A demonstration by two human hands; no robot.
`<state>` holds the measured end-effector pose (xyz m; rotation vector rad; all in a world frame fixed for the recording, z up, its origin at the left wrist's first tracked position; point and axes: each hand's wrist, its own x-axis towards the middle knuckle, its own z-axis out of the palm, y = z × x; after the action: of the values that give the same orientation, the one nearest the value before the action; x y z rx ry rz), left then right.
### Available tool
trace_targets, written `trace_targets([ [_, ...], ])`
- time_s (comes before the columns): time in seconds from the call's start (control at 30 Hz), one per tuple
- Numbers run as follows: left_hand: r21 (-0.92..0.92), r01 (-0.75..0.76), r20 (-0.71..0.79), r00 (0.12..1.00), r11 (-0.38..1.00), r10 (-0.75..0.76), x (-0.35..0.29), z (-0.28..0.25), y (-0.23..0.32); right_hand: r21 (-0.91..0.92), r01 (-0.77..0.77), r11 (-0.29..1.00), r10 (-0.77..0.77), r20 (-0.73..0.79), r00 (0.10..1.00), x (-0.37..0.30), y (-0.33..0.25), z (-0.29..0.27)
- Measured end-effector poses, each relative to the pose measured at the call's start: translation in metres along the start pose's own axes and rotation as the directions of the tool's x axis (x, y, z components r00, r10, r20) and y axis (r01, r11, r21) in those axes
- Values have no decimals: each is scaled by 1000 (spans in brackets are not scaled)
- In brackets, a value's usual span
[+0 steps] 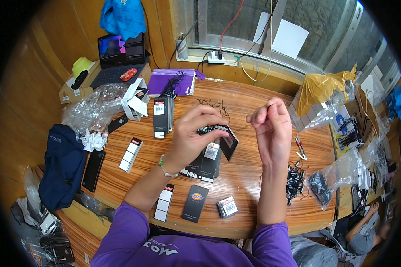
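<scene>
Black hang tags [229,146] are pinched between the thumb and fingers of my left hand [192,132], tilted above the table. Under that hand lies a spread stack of black tags [208,165] with a small white label on top. My right hand [274,129] is raised to the right with thumb and fingertips pressed together; what they hold is too fine to make out. Near me lie a black tag [195,203], a tag with white panels [164,204] and a small pile of white labels [228,207]. Black string fasteners [295,182] are heaped beside my right forearm.
Another tag stack [161,119] with strings stands before a purple notebook [176,83]. Snips [300,147] lie on the right, near a clear bag [321,187] and a yellow-topped box [323,95]. Leftward are a phone [93,170], navy bag [60,164] and laptop [120,53]. A person sits lower right.
</scene>
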<state>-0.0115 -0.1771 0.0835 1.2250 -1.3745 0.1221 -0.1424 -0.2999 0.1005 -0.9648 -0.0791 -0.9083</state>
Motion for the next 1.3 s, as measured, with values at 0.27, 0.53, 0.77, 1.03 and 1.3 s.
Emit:
trace_targets([
  [0.27,-47,134,-8,991,990,-135,2,-11,7,-421,-93,902,152,108,982,-10,10,18],
  [0.53,-75,168,41,985,983,-165,1,-12,5,-452,-200,870,303,170,938,-10,11,19],
  [0.77,-67,277,210,943,958,-258,4,-18,11,-385,-339,859,445,230,866,-5,8,8],
  [1.03,-289,373,143,928,882,-345,0,-14,11,-269,-260,927,329,252,910,-3,22,5],
  [1.3,-387,397,151,918,832,-368,-3,-12,8,13,-304,953,280,357,891,-4,35,5],
])
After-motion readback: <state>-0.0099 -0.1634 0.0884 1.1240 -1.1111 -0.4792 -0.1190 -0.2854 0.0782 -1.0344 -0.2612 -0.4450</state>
